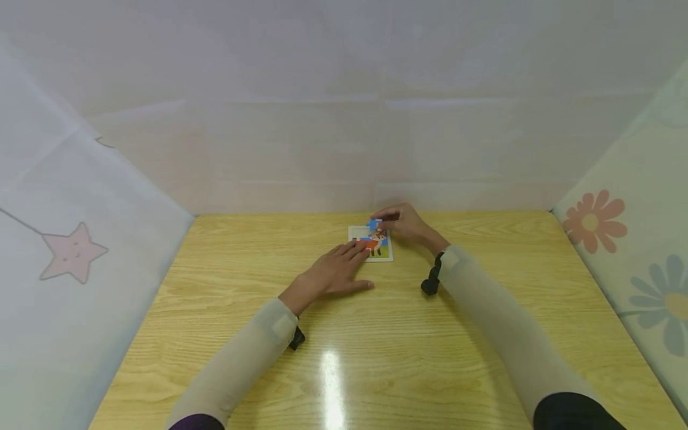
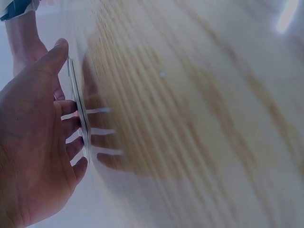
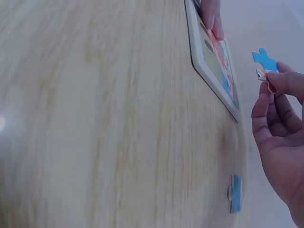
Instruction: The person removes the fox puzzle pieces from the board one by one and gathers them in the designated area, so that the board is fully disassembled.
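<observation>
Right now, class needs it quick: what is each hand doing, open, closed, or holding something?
Left hand: open, straight fingers resting flat on the puzzle board.
Right hand: pinching a blue puzzle piece between its fingertips, above the board.

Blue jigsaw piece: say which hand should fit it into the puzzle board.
Right. The right hand already pinches the blue jigsaw piece above the white-framed puzzle board; the left hand presses flat, steadying it.

left hand (image 1: 335, 272) on puzzle board (image 1: 371, 243), right hand (image 1: 404, 224) pinching blue piece (image 1: 374, 224)
</observation>
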The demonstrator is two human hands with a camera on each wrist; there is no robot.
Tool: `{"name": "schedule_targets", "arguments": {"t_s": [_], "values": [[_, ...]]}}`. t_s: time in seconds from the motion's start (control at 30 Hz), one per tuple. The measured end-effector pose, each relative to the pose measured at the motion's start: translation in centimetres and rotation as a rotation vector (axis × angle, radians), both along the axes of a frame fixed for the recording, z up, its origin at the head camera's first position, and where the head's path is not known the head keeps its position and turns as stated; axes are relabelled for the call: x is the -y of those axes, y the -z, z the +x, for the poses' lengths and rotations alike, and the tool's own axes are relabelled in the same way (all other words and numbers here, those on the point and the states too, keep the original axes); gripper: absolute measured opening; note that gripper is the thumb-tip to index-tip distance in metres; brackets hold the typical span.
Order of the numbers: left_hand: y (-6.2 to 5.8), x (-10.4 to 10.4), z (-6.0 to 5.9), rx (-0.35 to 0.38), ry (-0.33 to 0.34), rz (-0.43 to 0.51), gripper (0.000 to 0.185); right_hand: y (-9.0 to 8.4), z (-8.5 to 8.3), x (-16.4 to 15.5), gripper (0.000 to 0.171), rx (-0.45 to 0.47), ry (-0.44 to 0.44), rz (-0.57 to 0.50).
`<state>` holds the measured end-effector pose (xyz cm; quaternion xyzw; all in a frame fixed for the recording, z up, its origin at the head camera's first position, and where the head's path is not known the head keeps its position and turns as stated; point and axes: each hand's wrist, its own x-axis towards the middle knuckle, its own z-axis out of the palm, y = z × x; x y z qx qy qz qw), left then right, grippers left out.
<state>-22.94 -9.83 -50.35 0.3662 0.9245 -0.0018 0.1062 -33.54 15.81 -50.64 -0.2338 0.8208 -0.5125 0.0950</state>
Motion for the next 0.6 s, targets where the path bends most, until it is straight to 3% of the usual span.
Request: {"name": "schedule_targets", "arguments": {"t_s": [0.6], "values": [[0.6, 0.3, -0.3, 0.024, 0.007, 0.039, 0.089, -0.6, 0.4, -4.0, 0.026, 0.116, 0.004, -0.017]]}}
